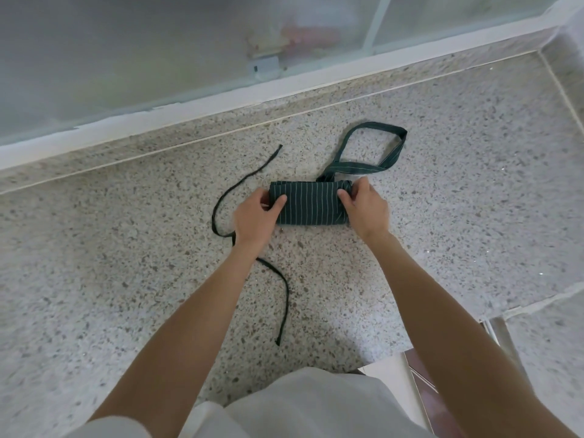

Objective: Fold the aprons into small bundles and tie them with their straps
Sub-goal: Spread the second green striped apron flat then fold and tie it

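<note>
A dark green apron with thin white stripes point(311, 203) lies folded into a small rectangular bundle on the speckled stone counter point(442, 191). My left hand point(256, 214) grips its left end, thumb on top. At the bundle's right end my right hand point(365, 207) holds it the same way. A wide striped neck loop point(373, 145) lies spread on the counter behind the bundle. One thin dark strap point(237, 188) trails left and back from the bundle. A second thin strap point(282, 298) runs from under my left wrist toward the front edge.
A white window frame point(221, 99) with frosted glass runs along the back of the counter. The counter's right edge drops off at a raised lip point(565, 93). Lower right shows a step down and a dark red floor point(429, 393). My white clothing fills the bottom.
</note>
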The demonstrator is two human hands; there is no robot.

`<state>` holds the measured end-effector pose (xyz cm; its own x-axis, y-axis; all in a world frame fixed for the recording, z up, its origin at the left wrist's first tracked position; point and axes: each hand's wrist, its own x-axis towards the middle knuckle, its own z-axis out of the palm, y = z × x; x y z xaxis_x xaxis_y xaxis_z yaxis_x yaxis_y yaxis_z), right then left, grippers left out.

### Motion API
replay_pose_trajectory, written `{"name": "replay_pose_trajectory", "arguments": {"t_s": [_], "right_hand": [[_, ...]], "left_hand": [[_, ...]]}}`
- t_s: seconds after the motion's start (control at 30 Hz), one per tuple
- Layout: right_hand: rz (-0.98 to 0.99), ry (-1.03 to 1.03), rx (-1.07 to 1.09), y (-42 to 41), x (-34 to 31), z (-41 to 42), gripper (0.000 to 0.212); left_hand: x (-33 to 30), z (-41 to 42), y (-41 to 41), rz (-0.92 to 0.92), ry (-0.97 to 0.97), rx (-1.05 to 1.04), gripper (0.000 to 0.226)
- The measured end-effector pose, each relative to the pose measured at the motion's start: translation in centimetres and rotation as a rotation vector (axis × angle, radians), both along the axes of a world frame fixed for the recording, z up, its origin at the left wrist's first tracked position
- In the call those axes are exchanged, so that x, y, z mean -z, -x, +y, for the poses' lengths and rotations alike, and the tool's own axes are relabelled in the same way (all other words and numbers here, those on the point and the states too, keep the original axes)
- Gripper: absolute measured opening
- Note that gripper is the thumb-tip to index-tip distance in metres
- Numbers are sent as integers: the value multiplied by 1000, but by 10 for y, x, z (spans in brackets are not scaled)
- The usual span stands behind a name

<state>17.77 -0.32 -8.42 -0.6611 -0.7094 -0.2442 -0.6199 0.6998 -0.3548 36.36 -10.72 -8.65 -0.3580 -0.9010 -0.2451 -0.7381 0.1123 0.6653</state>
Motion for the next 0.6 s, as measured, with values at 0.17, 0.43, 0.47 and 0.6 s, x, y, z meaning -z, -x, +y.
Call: {"name": "replay_pose_trajectory", "arguments": {"t_s": [0.17, 0.43, 0.47, 0.6], "right_hand": [[-36, -60, -39, -1, -1, -9, 34], [-190, -46, 23, -41, -4, 41, 13], [-211, -14, 46, -53, -3, 50, 14], [-234, 149, 127, -94, 3, 80, 10]], "left_hand": [[6, -15, 9, -103, 45, -31, 27], [-3, 10, -12, -215, 218, 141, 31], [-6, 22, -19, -214, 331, 159, 32], [-5, 83, -29, -105, 546, 347, 46]]}}
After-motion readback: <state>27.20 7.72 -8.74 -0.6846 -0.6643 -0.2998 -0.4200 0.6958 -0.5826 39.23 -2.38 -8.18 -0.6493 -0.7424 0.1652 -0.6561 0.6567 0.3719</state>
